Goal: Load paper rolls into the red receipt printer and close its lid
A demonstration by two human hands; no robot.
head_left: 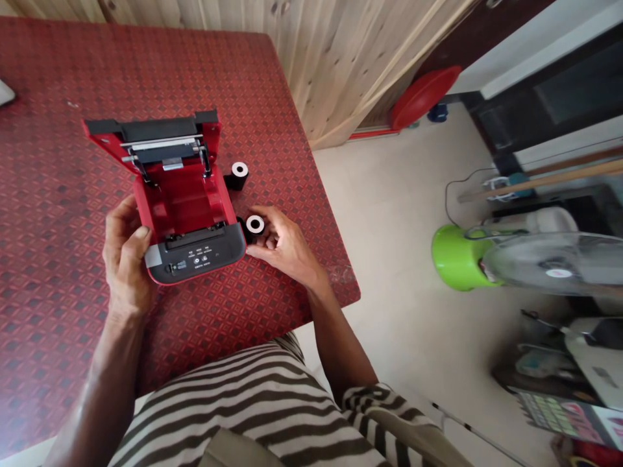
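A red and black label printer sits on the red patterned table, its lid raised. Inside, the red compartment holds nothing that I can see. My left hand grips the printer's left side, thumb on top near the front corner. At the printer's right side, my right hand is curled round a small black roll with a white ringed end, its thumb close to the printer's front corner. A second such roll stands just behind, also close to the printer.
The table's right edge drops to a pale floor. Wooden panelling borders the far side. On the floor to the right are a lime-green stool, a fan and a red basin. A white object lies at the far left.
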